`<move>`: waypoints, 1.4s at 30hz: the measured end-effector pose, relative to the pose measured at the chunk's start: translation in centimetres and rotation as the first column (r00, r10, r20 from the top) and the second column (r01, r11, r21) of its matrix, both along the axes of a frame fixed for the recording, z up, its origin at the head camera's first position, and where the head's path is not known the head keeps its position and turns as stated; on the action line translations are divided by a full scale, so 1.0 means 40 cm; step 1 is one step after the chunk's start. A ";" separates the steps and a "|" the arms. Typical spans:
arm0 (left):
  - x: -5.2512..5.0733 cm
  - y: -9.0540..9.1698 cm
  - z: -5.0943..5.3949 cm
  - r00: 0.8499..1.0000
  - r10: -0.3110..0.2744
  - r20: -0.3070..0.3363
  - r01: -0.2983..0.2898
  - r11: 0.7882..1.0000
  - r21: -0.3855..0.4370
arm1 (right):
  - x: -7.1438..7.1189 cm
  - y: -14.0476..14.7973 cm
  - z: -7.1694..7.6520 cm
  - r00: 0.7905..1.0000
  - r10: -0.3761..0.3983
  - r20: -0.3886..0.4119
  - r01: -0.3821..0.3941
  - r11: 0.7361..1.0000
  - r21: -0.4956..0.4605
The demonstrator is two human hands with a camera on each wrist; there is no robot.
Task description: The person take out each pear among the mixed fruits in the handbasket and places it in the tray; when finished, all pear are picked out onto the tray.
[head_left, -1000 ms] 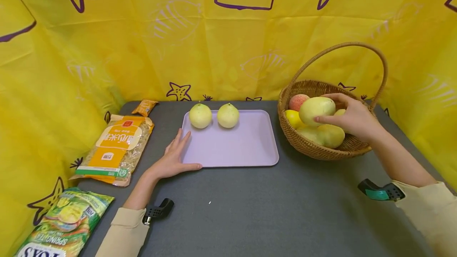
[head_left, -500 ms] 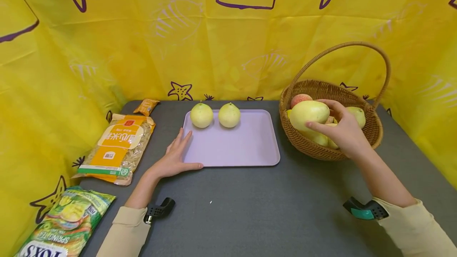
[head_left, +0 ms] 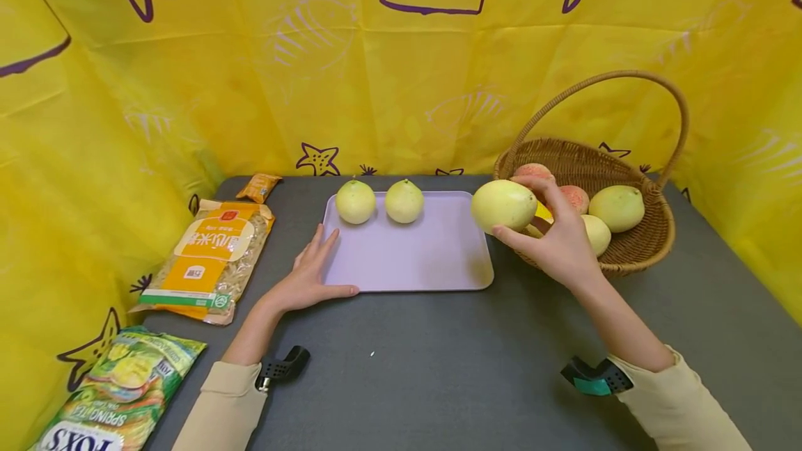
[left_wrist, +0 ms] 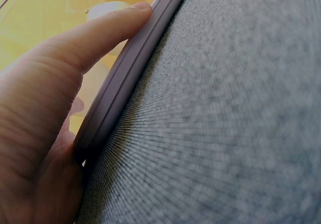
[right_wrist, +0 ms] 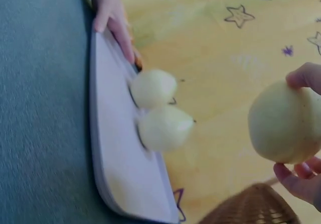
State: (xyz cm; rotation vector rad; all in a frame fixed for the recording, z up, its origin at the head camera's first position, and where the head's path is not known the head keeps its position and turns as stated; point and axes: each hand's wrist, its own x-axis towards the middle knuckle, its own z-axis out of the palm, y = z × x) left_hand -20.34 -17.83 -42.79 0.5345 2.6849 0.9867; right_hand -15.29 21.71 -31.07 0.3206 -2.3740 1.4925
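My right hand (head_left: 557,246) grips a pale yellow-green oval fruit (head_left: 503,206), which looks like a mango, between thumb and fingers. It holds the fruit in the air over the right edge of the lilac tray (head_left: 413,256); the right wrist view shows the fruit (right_wrist: 281,123) too. Two rounded pale green pears (head_left: 355,202) (head_left: 404,201) stand side by side at the tray's back left. My left hand (head_left: 307,277) rests at the tray's left front corner, fingers spread and straight. In the left wrist view its thumb (left_wrist: 95,40) touches the tray's rim (left_wrist: 125,73).
A wicker basket (head_left: 651,246) with a tall handle stands right of the tray. Peaches (head_left: 573,199), a green oval fruit (head_left: 617,208) and other fruit lie inside. At left are an orange food bag (head_left: 207,256), a small orange packet (head_left: 259,187) and a green candy bag (head_left: 119,388).
My right hand has lifted the oval fruit out of the basket and moved left with it to the tray's right edge. The left hand and tray have stayed put.
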 end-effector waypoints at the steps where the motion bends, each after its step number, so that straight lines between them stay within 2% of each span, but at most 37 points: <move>1: 0.000 0.000 0.000 1.000 0.000 0.000 0.000 1.000 0.001 | -0.002 -0.008 -0.004 1.000 0.002 -0.020 -0.002 1.000 0.011; 5: -0.001 0.002 0.003 1.000 0.000 0.001 0.000 1.000 0.003 | -0.004 -0.040 -0.017 0.997 0.009 -0.078 -0.005 0.998 0.056; 13: -0.001 0.004 0.007 1.000 0.005 0.005 -0.005 1.000 0.007 | -0.025 -0.090 -0.064 0.986 0.077 -0.149 -0.060 0.991 0.119; 18: 0.001 0.004 0.008 1.000 0.006 0.007 -0.006 1.000 0.007 | -0.039 -0.118 -0.100 0.986 0.057 -0.155 -0.030 0.985 0.172; 22: 0.002 0.004 0.008 1.000 0.007 0.011 -0.008 1.000 0.008 | -0.052 -0.135 -0.128 0.993 0.036 -0.111 -0.018 0.987 0.161; 26: 0.003 0.004 0.008 1.000 0.010 0.012 -0.010 1.000 0.009 | -0.071 -0.146 -0.153 0.998 0.023 -0.060 -0.016 0.994 0.110; 31: 0.003 0.004 0.008 1.000 0.006 0.004 -0.006 1.000 0.011 | -0.098 -0.153 -0.182 0.999 -0.017 0.049 0.015 0.999 0.044; 37: 0.002 0.003 0.004 1.000 0.002 0.003 -0.002 1.000 0.012 | -0.128 -0.154 -0.207 0.977 -0.054 0.206 0.059 0.998 -0.017; 42: 0.004 0.002 0.003 1.000 0.006 0.003 -0.006 1.000 0.018 | -0.151 -0.157 -0.222 0.957 -0.085 0.278 0.113 0.990 -0.085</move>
